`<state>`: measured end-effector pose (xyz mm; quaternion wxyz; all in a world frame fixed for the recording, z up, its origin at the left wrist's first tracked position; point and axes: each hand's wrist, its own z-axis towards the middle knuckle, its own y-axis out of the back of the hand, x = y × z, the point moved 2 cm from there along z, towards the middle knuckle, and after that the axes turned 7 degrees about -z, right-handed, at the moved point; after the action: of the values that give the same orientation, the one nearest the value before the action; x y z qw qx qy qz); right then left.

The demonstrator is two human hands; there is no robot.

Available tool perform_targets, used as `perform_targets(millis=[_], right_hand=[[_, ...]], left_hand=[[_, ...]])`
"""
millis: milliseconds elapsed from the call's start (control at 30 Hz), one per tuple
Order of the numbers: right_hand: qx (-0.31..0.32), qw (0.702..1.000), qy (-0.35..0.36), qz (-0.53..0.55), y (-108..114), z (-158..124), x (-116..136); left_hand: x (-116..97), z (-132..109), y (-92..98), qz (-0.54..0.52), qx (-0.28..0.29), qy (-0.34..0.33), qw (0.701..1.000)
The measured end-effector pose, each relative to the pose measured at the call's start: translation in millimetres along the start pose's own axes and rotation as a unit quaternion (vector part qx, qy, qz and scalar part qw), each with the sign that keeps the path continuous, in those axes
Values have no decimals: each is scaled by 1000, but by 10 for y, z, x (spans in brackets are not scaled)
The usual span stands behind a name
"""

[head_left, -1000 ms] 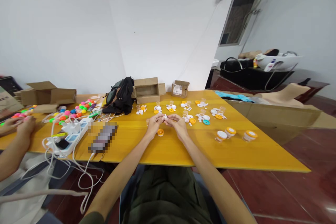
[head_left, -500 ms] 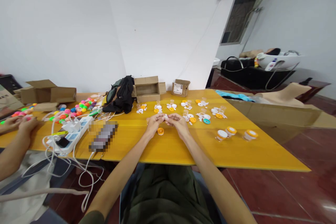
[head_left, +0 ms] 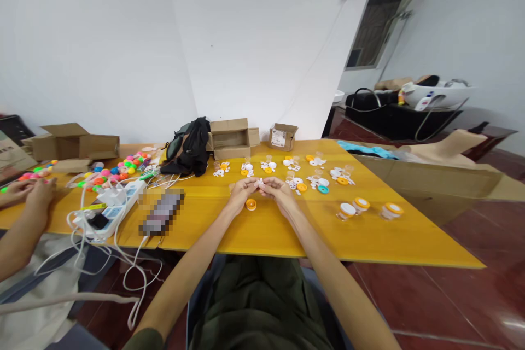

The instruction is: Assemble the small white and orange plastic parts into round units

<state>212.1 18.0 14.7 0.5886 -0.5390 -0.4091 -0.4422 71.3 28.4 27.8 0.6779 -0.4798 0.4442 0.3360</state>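
My left hand (head_left: 243, 193) and my right hand (head_left: 277, 194) meet over the middle of the table, fingertips pinched together on a small white plastic part (head_left: 260, 181). Its exact kind is too small to make out. Just below my hands an orange lid (head_left: 251, 204) lies on the tabletop. Beyond them sit little groups of white parts with orange lids, such as one orange lid (head_left: 301, 187) and a teal lid (head_left: 323, 189). To the right stand closed clear jars, among them a white-topped jar (head_left: 346, 210) and an orange-topped jar (head_left: 392, 210).
Cardboard boxes (head_left: 232, 152) and a black bag (head_left: 189, 150) line the wall side. Left of me lie a phone (head_left: 162, 212), a power strip (head_left: 118, 210) with loose cables, and colourful balls (head_left: 105, 174). Another person's hands (head_left: 35, 194) work at the far left.
Both my hands stay together on the small white part, with only a slight shift of the fingers. The other person's hand at the left has moved a little.
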Motion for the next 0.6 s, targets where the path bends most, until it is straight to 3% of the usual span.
perform_targets(millis=[233, 600], right_hand=[[-40, 999, 15, 8, -37, 8, -63], [-34, 999, 10, 4, -59, -14, -38]], left_hand=[[2, -1, -2, -5, -10, 0, 1000], [-12, -16, -18, -4, -14, -8, 1000]])
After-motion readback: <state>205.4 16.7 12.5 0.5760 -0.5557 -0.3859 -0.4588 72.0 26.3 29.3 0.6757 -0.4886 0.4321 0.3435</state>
